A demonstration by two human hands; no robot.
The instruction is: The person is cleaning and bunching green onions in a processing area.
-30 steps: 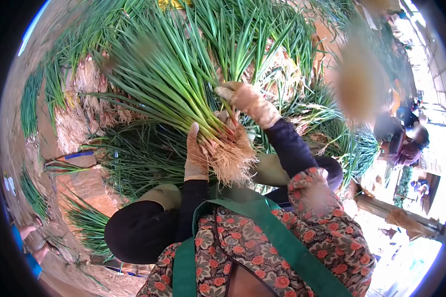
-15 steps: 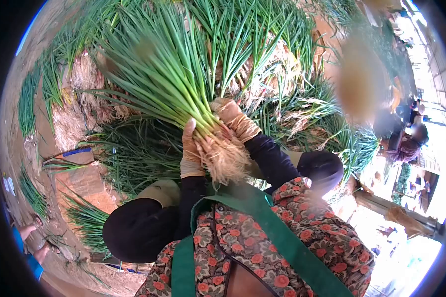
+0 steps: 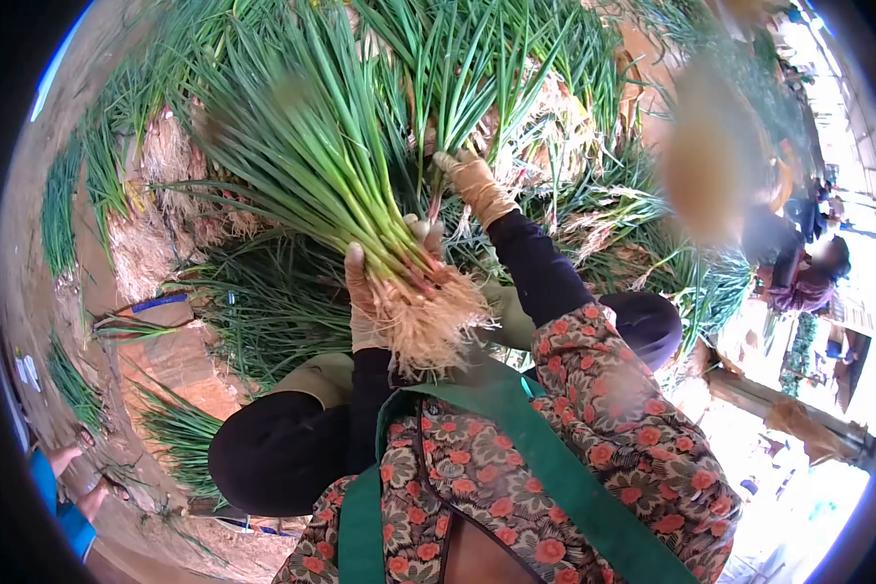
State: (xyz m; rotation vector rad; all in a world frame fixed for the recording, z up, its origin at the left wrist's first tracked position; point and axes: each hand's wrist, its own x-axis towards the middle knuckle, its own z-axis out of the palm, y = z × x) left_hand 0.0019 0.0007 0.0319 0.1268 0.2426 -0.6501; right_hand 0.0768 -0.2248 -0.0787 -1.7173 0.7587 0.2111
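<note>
A thick bunch of green onions [image 3: 360, 195] lies across my left hand [image 3: 366, 302], roots toward me and leaves fanning away to the upper left. That hand wears a pale glove and is wrapped round the lower stems, its thumb on the near side and fingertips showing on the far side. Pale, stringy roots [image 3: 428, 326] hang below the grip. Off to the right of the bunch, my gloved right hand [image 3: 477, 185] reaches to the pile of green onions [image 3: 467, 88], fingers closed round a thin green onion stalk there; the fingertips are partly hidden.
More green onions [image 3: 156, 165] with their roots lie in heaps at the left and right. Loose leaves [image 3: 282, 282] cover the ground before my knees. Cardboard [image 3: 165, 360] lies at the left. Another person [image 3: 808, 277] sits at the far right; someone's feet [image 3: 83, 477] show at lower left.
My right hand has left the bunch and moved up and right to the piled green onions. My left hand keeps hold of the bunch, which has shifted slightly.
</note>
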